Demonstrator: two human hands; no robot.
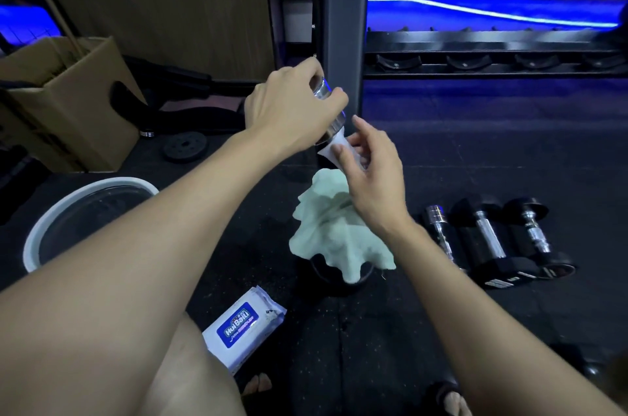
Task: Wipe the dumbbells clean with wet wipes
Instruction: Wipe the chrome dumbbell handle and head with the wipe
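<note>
A chrome dumbbell (328,109) is held tilted above the floor, left hand (289,106) gripping its upper end to steady it while right-hand fingers (339,153) pinch a wet wipe (334,148) round the handle; below them lies a pale cloth (334,228), the wipes pack (243,327) nearer.

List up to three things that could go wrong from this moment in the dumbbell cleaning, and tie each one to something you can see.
1. The left hand grips only the top end of the chrome dumbbell standing on end; wet metal may slip and drop toward the sandalled toes.
2. The right hand pinches a small wet wipe, which could tear or miss spots.
3. The pale green cloth draped below hides the lower end, so its footing cannot be judged.
</note>
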